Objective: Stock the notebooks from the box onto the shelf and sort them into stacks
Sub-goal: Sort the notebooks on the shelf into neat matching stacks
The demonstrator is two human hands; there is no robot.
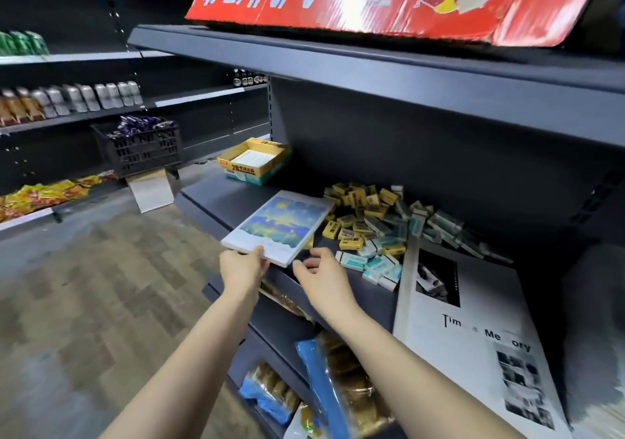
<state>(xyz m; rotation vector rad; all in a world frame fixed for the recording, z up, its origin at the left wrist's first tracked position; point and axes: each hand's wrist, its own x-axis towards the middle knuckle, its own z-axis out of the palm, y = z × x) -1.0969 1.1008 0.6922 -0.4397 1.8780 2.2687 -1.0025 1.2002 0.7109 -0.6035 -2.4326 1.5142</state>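
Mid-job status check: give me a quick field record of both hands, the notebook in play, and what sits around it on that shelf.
left hand: grips the near edge of the blue-and-yellow notebook
right hand: fingers relaxed beside the notebook's near corner, holding nothing
notebook position: angled across the shelf front, near edge overhanging
right of it: pile of small boxes, yellow and teal, loose
far right: white notebook lying flat
back of shelf: open yellow carton

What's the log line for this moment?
left hand: grips notebook | right hand: open beside it | notebook: over shelf front, small boxes alongside
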